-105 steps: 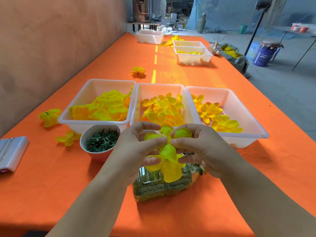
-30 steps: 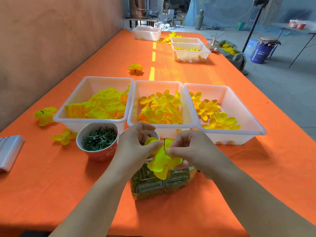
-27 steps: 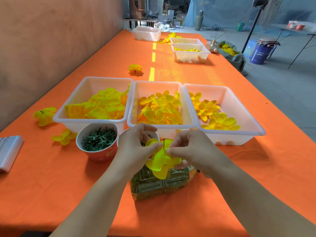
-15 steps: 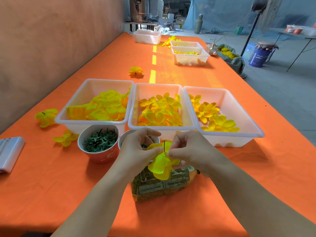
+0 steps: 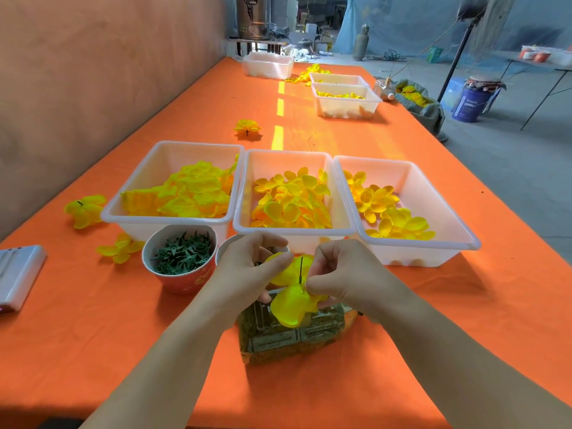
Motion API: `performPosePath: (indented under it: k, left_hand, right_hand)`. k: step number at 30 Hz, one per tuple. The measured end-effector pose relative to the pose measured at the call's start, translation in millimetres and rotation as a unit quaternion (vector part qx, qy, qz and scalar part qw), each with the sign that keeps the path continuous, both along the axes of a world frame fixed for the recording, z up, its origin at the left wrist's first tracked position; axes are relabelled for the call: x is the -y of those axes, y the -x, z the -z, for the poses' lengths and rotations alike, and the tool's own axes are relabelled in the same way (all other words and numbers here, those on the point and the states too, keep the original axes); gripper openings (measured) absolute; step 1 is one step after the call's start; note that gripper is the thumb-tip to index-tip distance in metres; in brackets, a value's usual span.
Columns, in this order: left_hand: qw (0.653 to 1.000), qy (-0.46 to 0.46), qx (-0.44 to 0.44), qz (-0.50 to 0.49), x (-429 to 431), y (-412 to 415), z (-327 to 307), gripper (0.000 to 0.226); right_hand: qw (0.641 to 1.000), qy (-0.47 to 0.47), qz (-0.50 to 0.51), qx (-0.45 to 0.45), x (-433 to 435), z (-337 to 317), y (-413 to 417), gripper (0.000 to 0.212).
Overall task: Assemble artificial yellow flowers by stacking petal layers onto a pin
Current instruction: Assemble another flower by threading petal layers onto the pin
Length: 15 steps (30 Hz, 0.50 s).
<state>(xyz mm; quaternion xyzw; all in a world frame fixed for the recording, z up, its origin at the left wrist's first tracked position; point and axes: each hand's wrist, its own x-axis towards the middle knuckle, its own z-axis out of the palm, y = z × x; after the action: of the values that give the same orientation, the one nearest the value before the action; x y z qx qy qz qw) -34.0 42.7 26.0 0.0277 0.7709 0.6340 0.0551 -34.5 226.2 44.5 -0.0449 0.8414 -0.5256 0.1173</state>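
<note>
Now: both hands pinched on petal stack, pin up through its centre

Pinching yellow petal stack (image 5: 291,305) from both sides.
- With left hand (image 5: 247,274): thumb and forefinger curled onto the upper-left petal, other fingers tucked underneath.
- With right hand (image 5: 343,274): fingers curled tight, fingertips closed on the petals right at the base of the pin (image 5: 301,269). Can't tell whether those fingertips also grip the pin itself.

Pin: thin, dark, roughly upright, sticking up out of the stack centre, between the two hands.

Stack held directly between the hands, just above clear plastic box (image 5: 291,339) lying on orange table (image 5: 93,335) beneath them. Front petal drooping over the box top; touching or not, can't tell.

Around the hands:
- Just beyond left hand: white cup (image 5: 224,246), mostly hidden by it.
- Left of that: red-walled cup (image 5: 182,280) full of green star-shaped pieces (image 5: 182,252).
- Beyond both hands: three white tubs side by side, packed close. Left tub (image 5: 167,218) with large yellow petals, middle tub (image 5: 294,231) with smaller orange-yellow layers, right tub (image 5: 411,255) with small yellow layers.
- Well left of left hand: two loose yellow flowers (image 5: 85,209) (image 5: 120,247), then white device (image 5: 18,274) at frame edge.
- Well beyond the tubs: one more single flower (image 5: 247,127) on the table.
</note>
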Motion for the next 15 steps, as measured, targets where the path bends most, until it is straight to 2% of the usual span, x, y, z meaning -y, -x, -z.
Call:
performPosePath:
  k: [5, 9, 12, 15]
  left_hand:
    - [0.997, -0.040, 0.014, 0.063, 7, -2, -5, 0.040]
    - [0.997, -0.059, 0.006, 0.054, 7, -2, -3, 0.037]
    - [0.999, -0.028, -0.001, 0.046, 6, -4, -2, 0.031]
    - [0.999, -0.023, -0.001, 0.043, 5, -4, 0, 0.029]
  right_hand:
    - [0.999, -0.036, 0.009, -0.029, -2, -3, -4, 0.010]
    - [0.997, 0.037, 0.063, 0.023, -12, -6, -5, 0.005]
    - [0.985, 0.100, 0.123, 0.070, -22, 0, -10, 0.003]
    - [0.978, 0.117, 0.108, 0.136, -32, 11, -15, 0.016]
